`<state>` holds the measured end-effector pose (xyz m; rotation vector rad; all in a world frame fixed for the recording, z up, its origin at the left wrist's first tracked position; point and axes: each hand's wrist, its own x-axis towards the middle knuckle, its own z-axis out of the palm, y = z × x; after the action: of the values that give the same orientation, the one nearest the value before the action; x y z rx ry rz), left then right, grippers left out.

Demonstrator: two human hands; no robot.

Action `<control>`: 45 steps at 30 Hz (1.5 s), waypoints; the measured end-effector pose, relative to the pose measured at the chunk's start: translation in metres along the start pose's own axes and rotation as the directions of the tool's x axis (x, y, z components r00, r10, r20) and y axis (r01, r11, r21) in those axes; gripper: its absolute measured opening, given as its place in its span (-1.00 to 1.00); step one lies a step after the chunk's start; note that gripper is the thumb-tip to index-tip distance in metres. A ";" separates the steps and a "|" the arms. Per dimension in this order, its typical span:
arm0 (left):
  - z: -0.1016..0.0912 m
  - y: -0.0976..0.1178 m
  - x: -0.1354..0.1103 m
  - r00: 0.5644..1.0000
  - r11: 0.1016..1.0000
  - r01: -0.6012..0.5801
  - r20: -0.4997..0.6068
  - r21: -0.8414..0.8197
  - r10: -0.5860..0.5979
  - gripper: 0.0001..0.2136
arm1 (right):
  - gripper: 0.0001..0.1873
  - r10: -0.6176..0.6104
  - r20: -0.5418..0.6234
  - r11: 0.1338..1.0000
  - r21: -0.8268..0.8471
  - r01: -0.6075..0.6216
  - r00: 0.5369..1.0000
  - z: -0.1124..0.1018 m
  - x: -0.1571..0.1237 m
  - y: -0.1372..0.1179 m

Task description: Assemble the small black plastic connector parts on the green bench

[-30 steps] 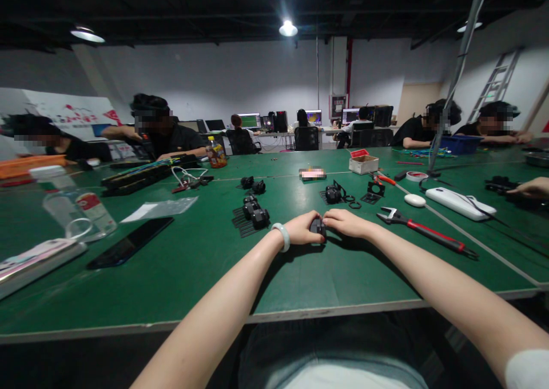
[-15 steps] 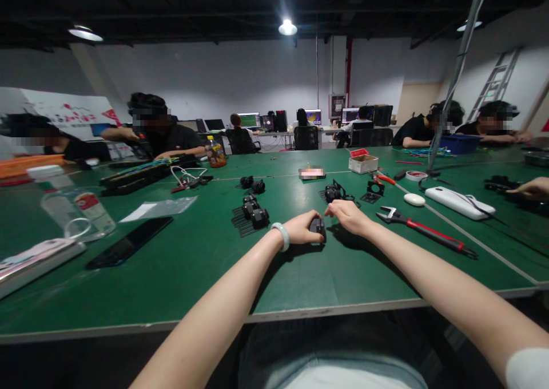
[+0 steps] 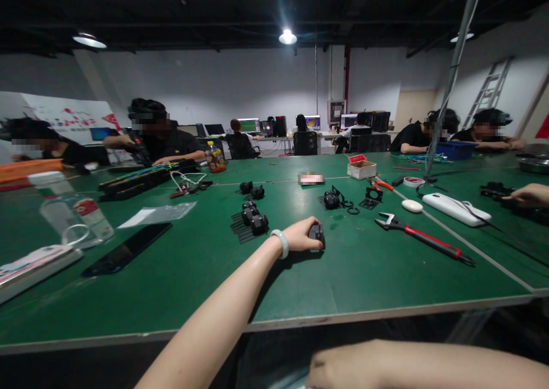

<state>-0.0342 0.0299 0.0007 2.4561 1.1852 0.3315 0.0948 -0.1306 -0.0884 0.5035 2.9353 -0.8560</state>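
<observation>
My left hand (image 3: 301,235) rests on the green table (image 3: 180,280) with its fingers curled round a small black part (image 3: 317,233). A pale bangle sits on that wrist. My right hand (image 3: 332,369) is drawn back below the table's near edge, close to my body; its fingers look curled, and what they hold, if anything, is hidden. Black motor-like parts (image 3: 254,217) lie on a black comb-shaped plate just left of my left hand. Another black part with rings and brackets (image 3: 333,199) lies beyond it.
A red-handled adjustable wrench (image 3: 422,237) lies to the right. A white power strip (image 3: 457,209), a white mouse (image 3: 412,206) and a small box (image 3: 361,169) sit farther off. A black phone (image 3: 126,249), plastic bottle (image 3: 75,209) and clear bag (image 3: 158,213) are left. Other people sit round the tables.
My right hand left the black part and pulled back off the table to near my body. My left hand kept hold of the part. The camera tilted slightly.
</observation>
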 end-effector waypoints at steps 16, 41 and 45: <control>0.003 -0.003 0.002 1.000 0.999 -0.015 -0.008 0.031 0.015 -0.52 | -0.92 -0.016 -0.371 0.801 -0.561 -0.210 0.928 0.065 0.041 0.010; 0.004 -0.004 0.003 0.997 0.997 -0.073 -0.032 -0.010 0.073 -0.56 | -0.86 0.049 -0.872 0.947 -0.115 -0.301 0.487 -0.153 -0.022 0.021; 0.004 -0.006 0.003 0.997 0.997 -0.080 -0.011 0.009 0.080 -0.59 | -0.87 0.119 -0.850 0.942 -0.068 -0.330 0.514 -0.170 -0.006 0.071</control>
<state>-0.0351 0.0344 -0.0052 2.5170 1.0974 0.3637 0.1314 0.0136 0.0195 1.6593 3.5413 -0.2252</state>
